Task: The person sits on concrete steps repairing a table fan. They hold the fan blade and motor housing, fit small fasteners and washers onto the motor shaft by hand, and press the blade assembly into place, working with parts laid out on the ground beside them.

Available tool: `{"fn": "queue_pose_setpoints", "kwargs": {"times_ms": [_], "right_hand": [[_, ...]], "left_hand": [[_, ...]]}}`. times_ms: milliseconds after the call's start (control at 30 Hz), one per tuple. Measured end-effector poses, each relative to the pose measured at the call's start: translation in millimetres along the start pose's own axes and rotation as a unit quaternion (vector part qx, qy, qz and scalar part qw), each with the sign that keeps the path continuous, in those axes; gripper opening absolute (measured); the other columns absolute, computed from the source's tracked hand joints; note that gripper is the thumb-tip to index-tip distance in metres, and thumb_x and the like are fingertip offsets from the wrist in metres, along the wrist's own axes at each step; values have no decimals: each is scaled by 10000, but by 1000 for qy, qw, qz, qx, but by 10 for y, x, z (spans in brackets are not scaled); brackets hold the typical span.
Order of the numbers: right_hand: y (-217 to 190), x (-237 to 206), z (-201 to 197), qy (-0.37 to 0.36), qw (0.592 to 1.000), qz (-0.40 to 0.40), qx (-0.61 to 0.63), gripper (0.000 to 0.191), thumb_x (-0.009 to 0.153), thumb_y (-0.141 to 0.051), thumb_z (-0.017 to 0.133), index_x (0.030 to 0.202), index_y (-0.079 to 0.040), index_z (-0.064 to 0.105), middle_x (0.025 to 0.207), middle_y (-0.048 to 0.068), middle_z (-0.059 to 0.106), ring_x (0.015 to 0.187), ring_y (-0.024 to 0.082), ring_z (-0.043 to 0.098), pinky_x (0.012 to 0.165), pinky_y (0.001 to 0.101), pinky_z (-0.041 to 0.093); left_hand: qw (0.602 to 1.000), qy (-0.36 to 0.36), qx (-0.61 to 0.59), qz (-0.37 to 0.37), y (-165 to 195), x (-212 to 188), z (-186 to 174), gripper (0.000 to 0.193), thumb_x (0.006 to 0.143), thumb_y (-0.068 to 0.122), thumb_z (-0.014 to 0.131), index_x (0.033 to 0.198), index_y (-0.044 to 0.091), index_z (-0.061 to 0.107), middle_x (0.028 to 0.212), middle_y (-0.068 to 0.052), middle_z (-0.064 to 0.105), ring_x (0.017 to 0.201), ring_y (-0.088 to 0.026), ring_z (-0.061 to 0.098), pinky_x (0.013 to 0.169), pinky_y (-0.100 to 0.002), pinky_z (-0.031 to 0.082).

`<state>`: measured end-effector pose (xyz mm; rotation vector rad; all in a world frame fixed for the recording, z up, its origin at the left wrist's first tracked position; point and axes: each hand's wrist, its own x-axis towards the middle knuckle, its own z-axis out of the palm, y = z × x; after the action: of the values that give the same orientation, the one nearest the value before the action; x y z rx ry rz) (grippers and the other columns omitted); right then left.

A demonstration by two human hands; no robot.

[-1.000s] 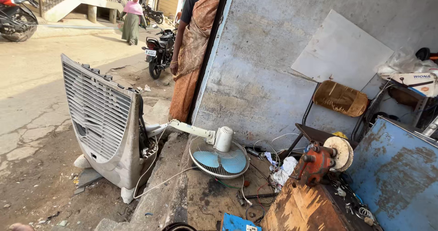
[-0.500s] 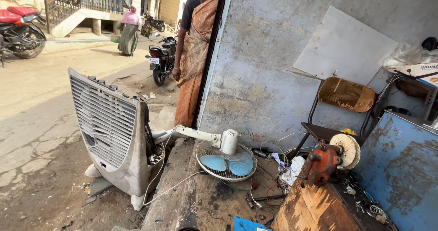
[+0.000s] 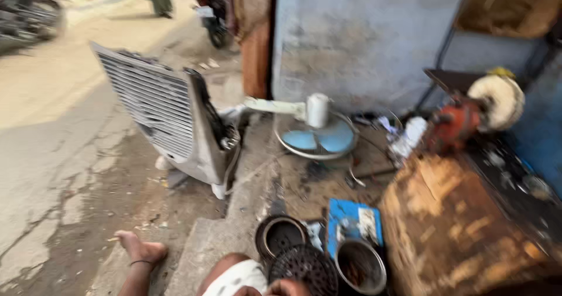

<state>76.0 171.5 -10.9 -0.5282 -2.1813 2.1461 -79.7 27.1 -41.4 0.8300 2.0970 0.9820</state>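
Fingers [image 3: 288,288] only just poke in at the bottom edge of the frame, blurry and cut off. I honestly can't tell which hand they belong to, or whether they're spread or curled around anything.

They sit right against the round dark mesh grille [image 3: 305,265], bottom centre, lying flat on the concrete step [image 3: 202,246]. My read is that the grille is the piece being dealt with and it's not lifted yet. Getting hold of it would take a pinch on its rim, since it lies tight between its neighbours.

- Just above and left of it is a dark round ring [image 3: 280,233].
- To its right are a metal bowl [image 3: 360,267] and a blue box [image 3: 353,221].
- A knee in white cloth [image 3: 234,277] and a bare foot [image 3: 140,251] are to the left.

Further up:

- A table fan [image 3: 316,133] lies on its side mid-frame.
- A grey air cooler [image 3: 167,117] leans to its left.
- An orange motor [image 3: 459,123] sits right of the fan, above a worn wooden block [image 3: 462,220].
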Motion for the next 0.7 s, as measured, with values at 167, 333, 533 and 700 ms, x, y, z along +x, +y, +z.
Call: {"fn": "queue_pose_setpoints", "kwargs": {"times_ms": [167,333,533,700], "right_hand": [[343,-512,-162,49,997,26,59,148,949,-92,708,1063,-3,678,959,-6,689,906,51,618,835,247,520],[61,-384,-32,100,985,-77,114,71,941,-54,665,994,-6,674,919,4,720,847,71,665,791,246,563],[-172,-537,-59,133,982,-111,81,64,1004,-46,652,1042,5,656,920,-25,660,818,44,584,736,215,498],[-257,-452,-139,99,991,-68,56,62,998,-51,658,1036,-3,670,877,-37,653,773,28,564,668,202,474]], "left_hand": [[958,156,-8,241,39,-210,645,128,771,173,789,859,121,711,700,-69,749,611,-160,757,594,-304,592],[961,125,-162,184,486,-663,380,85,902,87,691,964,30,688,780,-96,757,700,-134,732,646,-272,579],[961,78,-213,158,920,-679,244,75,948,100,669,977,32,680,832,-108,750,779,-207,719,687,-332,579],[938,183,18,293,870,-688,137,110,893,100,701,986,54,662,849,-122,718,789,-315,706,662,-397,540]]}}
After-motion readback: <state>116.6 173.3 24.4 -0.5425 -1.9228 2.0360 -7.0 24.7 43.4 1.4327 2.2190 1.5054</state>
